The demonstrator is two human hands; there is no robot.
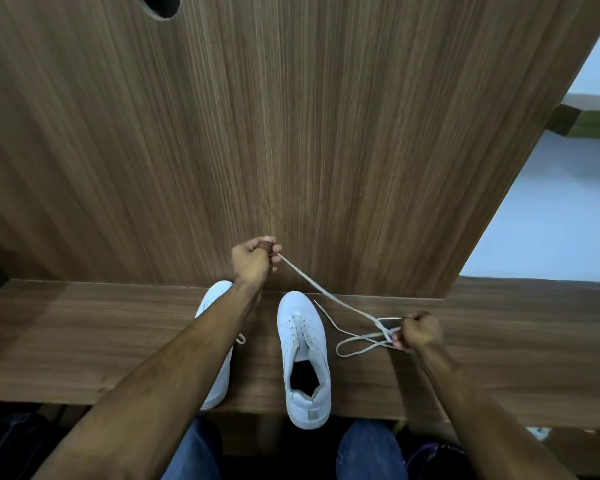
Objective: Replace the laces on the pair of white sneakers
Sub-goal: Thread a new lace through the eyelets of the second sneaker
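Left hand (253,258) up by the back panel (291,133), fingers curled, pinching one end of the white lace (326,292). Right hand (420,330) grips the lace's bundled loops out to the side, strand taut between them. Both white sneakers sit on the wooden shelf (499,358): right sneaker (303,344) unlaced, left sneaker (219,299) half hidden under the forearm.

No readable text, labels, brands or numbers on anything in view
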